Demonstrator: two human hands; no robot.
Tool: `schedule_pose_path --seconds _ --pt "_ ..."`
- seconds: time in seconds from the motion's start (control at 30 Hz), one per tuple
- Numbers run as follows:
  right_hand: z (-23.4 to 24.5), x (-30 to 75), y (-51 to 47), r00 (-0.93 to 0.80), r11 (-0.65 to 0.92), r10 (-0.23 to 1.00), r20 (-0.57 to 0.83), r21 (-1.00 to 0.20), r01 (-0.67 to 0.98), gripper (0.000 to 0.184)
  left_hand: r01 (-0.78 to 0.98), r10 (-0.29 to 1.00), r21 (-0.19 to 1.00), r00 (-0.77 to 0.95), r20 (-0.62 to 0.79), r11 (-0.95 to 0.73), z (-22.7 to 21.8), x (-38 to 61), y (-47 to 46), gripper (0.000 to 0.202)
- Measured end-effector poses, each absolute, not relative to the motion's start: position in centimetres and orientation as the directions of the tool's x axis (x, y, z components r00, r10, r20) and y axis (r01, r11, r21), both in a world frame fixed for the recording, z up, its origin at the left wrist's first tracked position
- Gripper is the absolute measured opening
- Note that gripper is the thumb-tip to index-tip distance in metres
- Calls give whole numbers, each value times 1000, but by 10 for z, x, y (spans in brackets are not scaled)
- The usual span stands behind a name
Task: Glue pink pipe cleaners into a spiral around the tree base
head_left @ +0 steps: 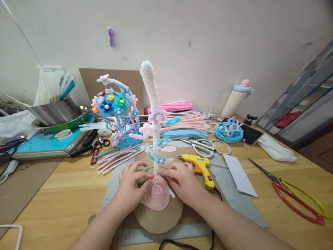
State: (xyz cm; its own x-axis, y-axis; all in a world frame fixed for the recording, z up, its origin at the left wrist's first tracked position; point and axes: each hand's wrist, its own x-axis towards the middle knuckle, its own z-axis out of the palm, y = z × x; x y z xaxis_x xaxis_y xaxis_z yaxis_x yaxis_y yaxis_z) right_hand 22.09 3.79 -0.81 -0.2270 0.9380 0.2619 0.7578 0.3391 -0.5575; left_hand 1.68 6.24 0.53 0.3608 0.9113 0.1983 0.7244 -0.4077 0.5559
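A pink coil of pipe cleaner [156, 194] lies on a round cardboard base [158, 222]. Behind it a white fuzzy stem [151, 90] rises upright from the base, with purple, pink and blue flowers and leaves along it. My left hand [134, 185] has thumb and index finger pressed together at the coil's upper left edge. My right hand [182, 180] pinches at the coil's upper right edge, close to the foot of the stem. A small white stick [172, 193] shows beside the coil, below my right fingers.
A yellow glue gun [199, 165] and green-handled scissors [204, 146] lie right of the base. Farther right are a white card [239, 175] and red-and-yellow-handled shears [296, 198]. Pipe cleaner bundles [182, 123], a finished flower piece [113, 107] and a steel bowl [56, 111] stand behind.
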Motion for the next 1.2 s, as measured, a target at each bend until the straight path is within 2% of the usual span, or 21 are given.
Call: schedule_pose_path --seconds 0.3,0.4,0.67,0.8,0.87,0.97,1.03,1.07,1.13,1.2 --pt "-8 220 37 -229 335 940 252 -560 757 27 627 966 756 255 33 -191 3 14 66 15" --pt "-9 219 37 -229 334 941 249 -568 752 28 632 980 761 199 26 -148 1 14 66 16" --pt "-12 221 38 -229 335 941 250 -587 737 31 631 979 760 201 35 -156 -2 18 60 11" --pt "-6 222 37 -198 326 943 267 -628 706 33 657 974 720 184 133 -222 4 22 56 7" --pt "-3 218 35 -118 240 970 215 -742 625 25 665 957 688 220 192 -291 7 28 54 8" --pt "2 208 31 -16 66 998 65 -946 318 10 640 912 654 345 222 -402 11 39 51 16" --pt "10 206 27 -13 27 1000 25 -991 134 13 626 881 632 412 231 -458 11 45 51 17" --pt "16 209 25 -24 28 999 26 -994 106 16 624 873 623 429 233 -473 10 46 52 16" --pt "29 225 20 -33 27 999 21 -980 199 22 630 875 619 428 227 -469 9 47 53 14" --pt "39 253 17 23 1 1000 15 -869 494 32 639 886 622 404 228 -452 9 46 54 15"
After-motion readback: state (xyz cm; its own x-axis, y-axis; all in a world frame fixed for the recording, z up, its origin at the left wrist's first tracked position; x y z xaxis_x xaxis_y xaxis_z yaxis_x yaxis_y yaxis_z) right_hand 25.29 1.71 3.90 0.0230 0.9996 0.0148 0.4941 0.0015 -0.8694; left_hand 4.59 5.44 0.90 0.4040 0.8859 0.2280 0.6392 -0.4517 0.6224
